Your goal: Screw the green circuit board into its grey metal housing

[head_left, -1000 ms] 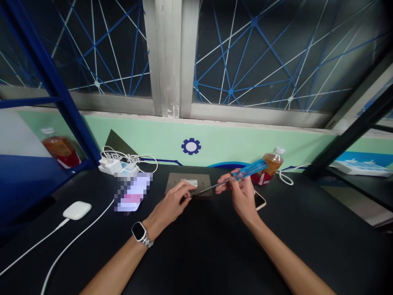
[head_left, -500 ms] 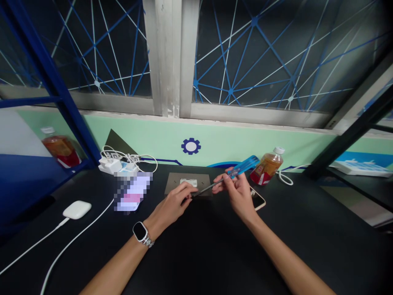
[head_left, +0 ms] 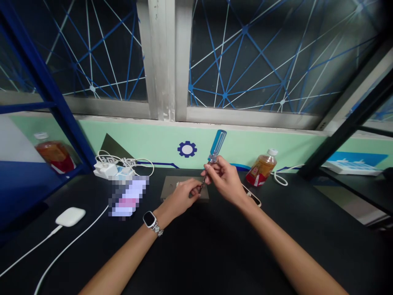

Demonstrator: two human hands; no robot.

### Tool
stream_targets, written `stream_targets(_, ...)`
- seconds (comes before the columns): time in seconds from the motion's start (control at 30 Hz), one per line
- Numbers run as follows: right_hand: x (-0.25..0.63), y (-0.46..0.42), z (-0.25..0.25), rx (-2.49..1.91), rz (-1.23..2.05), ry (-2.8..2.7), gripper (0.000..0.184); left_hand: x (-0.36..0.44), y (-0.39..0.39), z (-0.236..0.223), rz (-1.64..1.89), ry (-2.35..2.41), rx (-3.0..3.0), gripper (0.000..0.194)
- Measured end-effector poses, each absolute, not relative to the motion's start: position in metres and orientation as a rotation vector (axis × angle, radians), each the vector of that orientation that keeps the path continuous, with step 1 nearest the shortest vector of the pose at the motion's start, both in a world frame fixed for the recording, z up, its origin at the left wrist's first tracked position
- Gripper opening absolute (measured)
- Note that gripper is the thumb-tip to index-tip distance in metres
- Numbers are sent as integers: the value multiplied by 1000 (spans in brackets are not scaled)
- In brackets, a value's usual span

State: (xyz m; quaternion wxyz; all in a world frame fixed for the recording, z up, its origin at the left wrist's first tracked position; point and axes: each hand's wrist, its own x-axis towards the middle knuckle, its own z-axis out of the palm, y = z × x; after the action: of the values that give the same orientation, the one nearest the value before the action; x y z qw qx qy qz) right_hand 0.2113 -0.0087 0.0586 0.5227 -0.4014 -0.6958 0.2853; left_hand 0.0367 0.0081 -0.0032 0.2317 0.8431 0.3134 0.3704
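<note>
My right hand (head_left: 225, 180) is closed round a screwdriver (head_left: 215, 153) with a clear blue handle, held nearly upright, its tip pointing down at a grey plate (head_left: 172, 186) on the black table. My left hand (head_left: 181, 196), with a watch on its wrist, rests on that plate with fingers curled and pinched near the screwdriver's tip. What the fingers grip is hidden, and so is the small white part seen on the plate earlier.
A phone (head_left: 253, 197) lies just right of my right hand, with a bottle of amber drink (head_left: 260, 169) behind it. A white earbud case (head_left: 70, 216), cables, a charger block (head_left: 106, 168) and a blurred-out item sit on the left, beside a blue frame (head_left: 58, 106).
My right hand swung the screwdriver from a low slant up to nearly vertical and moved left over the plate. My left hand slid over the small white part. The camera shifted slightly.
</note>
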Motion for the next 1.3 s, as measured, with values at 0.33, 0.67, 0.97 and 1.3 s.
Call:
stream_targets(0.33, 208, -1, 52, -1002, 643, -1794, 23, 37, 11, -15, 1031, 916, 2150, 12)
stream_targets(0.67, 213, 3, 47, -1021, 726, -1832, 19, 36, 9, -16, 1005, 909, 2095, 14)
stream_targets(0.97, 225, 7, 53, -988, 1007, -1891, 26, 35, 8, -15, 1015, 900, 2159, 15)
stream_targets(1.3, 214, 13, 44, -1131, 667, -1783, 28, 54, 13, -22, 1303, 980, 1868, 14)
